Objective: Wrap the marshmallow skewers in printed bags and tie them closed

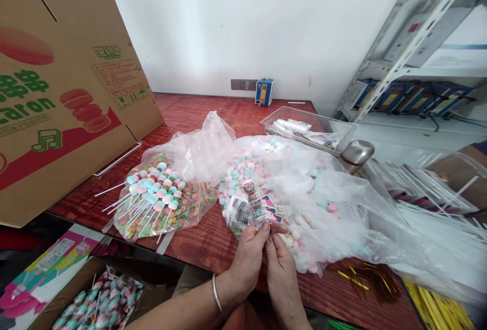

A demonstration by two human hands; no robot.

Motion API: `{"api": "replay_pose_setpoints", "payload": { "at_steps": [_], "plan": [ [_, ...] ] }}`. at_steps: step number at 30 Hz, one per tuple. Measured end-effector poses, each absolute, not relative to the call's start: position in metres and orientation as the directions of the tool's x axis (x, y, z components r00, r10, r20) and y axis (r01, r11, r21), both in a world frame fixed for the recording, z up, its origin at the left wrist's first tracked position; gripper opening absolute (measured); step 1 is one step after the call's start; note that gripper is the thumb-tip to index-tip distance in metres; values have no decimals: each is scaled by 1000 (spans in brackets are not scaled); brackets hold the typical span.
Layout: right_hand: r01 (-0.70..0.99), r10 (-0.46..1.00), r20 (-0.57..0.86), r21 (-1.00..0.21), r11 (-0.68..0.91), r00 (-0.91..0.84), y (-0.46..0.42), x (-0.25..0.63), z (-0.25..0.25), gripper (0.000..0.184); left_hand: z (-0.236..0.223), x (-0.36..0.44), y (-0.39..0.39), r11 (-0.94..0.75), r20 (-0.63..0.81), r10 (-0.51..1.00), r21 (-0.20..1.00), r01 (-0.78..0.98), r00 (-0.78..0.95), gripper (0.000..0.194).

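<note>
Both hands meet at the table's front edge, thumbs close together, fingers pinched. My left hand (246,253), with a silver bangle at its wrist, grips the lower end of a printed clear candy wrapper (254,199). My right hand (281,264) pinches at that same end; the exact point of hold is hidden. The wrapper points away from me over a big clear bag of pink, blue and white candies (243,168). On the left, several marshmallow-like candy skewers (162,188) on white sticks rest on a bag of coloured ring candies (190,203).
A large cardboard carton (76,31) stands at left. Below it, an open box (89,269) holds wrapped candies. Behind the bags are a clear plastic tray (335,130), a metal flask (357,153) and a small blue box (264,92). Gold twist ties (369,279) lie right; shelving (414,74) stands beyond.
</note>
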State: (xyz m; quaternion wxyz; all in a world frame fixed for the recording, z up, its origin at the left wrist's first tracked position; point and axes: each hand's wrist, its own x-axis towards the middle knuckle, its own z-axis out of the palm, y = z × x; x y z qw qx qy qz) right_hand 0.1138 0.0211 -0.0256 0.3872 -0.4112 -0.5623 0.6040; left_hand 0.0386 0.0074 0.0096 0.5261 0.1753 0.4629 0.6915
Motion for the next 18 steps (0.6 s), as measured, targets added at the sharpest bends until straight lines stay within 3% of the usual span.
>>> {"api": "replay_pose_setpoints", "payload": {
  "at_steps": [6, 9, 13, 15, 18],
  "plan": [
    [-199, 887, -214, -928, -315, -409, 16, 112, -34, 39, 20, 23, 1, -42, -296, 902, 664, -747, -314, 31],
    [-249, 816, -318, -844, -476, -482, 11, 110, -30, 42, 19, 20, 1, -21, -326, 891, 665, -747, -315, 32],
    [-301, 760, -343, -767, -566, -552, 11, 109, -19, 41, 7, 23, 1, -12, -345, 880, 671, -741, -327, 30],
    [-274, 755, -333, -787, -552, -565, 13, 110, -16, 38, 1, 23, 1, -13, -336, 878, 695, -719, -340, 30],
    [-167, 851, -212, -930, -327, -480, 17, 112, -16, 33, -3, 20, 0, -23, -322, 862, 747, -664, -393, 30]
  ]
}}
